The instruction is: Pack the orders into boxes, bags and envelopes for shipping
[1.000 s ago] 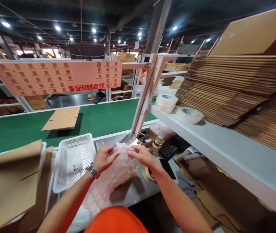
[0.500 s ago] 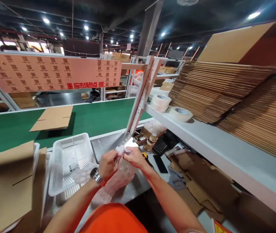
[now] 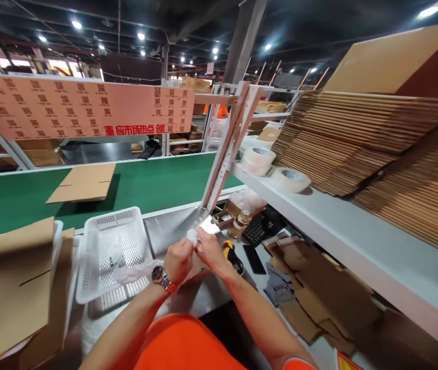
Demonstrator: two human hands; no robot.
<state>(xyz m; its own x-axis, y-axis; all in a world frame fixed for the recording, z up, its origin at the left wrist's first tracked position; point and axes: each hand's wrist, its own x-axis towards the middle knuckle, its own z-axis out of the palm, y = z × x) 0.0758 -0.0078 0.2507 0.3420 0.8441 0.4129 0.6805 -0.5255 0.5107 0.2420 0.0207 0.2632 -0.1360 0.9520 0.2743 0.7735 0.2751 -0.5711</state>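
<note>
My left hand [image 3: 179,260] and my right hand [image 3: 208,250] meet over the metal worktop, fingers closed on a crumpled translucent plastic bag [image 3: 193,236]. The bunched end of the bag sticks up between my fingertips; the rest hangs below, mostly hidden by my hands. Just left of my left hand stands a white perforated basket [image 3: 88,257], with clear plastic and a small item in it. Right of my right hand lie a yellow and black tape dispenser [image 3: 230,252] and a black phone [image 3: 254,259].
A green conveyor [image 3: 157,177] carrying a flat carton [image 3: 84,182] runs behind the worktop. To the right, a shelf [image 3: 342,226] holds tape rolls [image 3: 257,160] and stacked cardboard [image 3: 358,133]. Under it are a keyboard [image 3: 257,231] and a jar [image 3: 241,222]. Folded cartons [image 3: 14,293] stand at left.
My hands have drawn closer together around the bunched plastic. The bag's loose part, spread below my hands before, is now mostly hidden. The camera view has shifted slightly.
</note>
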